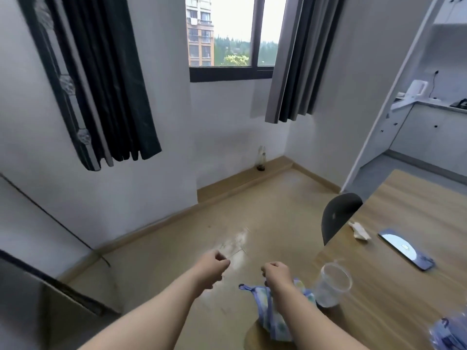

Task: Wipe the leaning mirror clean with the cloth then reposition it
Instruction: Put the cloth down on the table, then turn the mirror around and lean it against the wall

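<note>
A lived-in room of a high-rise flat. At top centre, a window (232, 26) between dark curtains (295, 59) looks out on an apartment tower (199, 41) and trees. At right, a wooden dining table (404, 299) holds a phone (405, 248) and a plastic cup (332, 284), with a dark chair (338, 213) beside it. In the upper right, an opening shows white kitchen cabinets (429, 132).

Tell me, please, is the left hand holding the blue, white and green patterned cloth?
No, the blue, white and green patterned cloth hangs from the right hand, while the left hand is curled around nothing.
</note>
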The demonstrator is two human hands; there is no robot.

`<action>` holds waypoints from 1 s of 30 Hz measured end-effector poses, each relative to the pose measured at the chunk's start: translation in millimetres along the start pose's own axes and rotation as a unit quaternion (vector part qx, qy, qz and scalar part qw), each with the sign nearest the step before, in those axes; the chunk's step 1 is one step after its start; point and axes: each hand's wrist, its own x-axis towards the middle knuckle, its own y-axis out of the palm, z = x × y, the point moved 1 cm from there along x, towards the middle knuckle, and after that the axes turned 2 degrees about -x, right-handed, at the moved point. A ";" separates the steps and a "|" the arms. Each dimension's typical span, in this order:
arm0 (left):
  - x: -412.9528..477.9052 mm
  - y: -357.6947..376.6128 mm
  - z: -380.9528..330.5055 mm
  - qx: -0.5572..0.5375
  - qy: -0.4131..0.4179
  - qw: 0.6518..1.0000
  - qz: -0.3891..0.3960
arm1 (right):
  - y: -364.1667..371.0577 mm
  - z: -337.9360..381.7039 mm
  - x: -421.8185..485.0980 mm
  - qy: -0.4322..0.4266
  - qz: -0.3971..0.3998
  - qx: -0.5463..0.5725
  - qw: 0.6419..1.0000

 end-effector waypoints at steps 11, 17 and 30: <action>27.2 -244.4 58.6 -0.083 -0.013 0.953 -0.293 | 213.0 134.9 -26.3 -0.059 0.207 -0.035 0.976; 13.1 -391.7 95.6 -0.058 -0.018 0.872 -0.486 | 364.0 204.8 -56.5 -0.109 0.306 -0.076 0.943; -48.0 -588.1 130.3 -0.248 0.019 0.729 -0.638 | 548.3 268.3 -122.0 -0.192 0.466 -0.177 0.845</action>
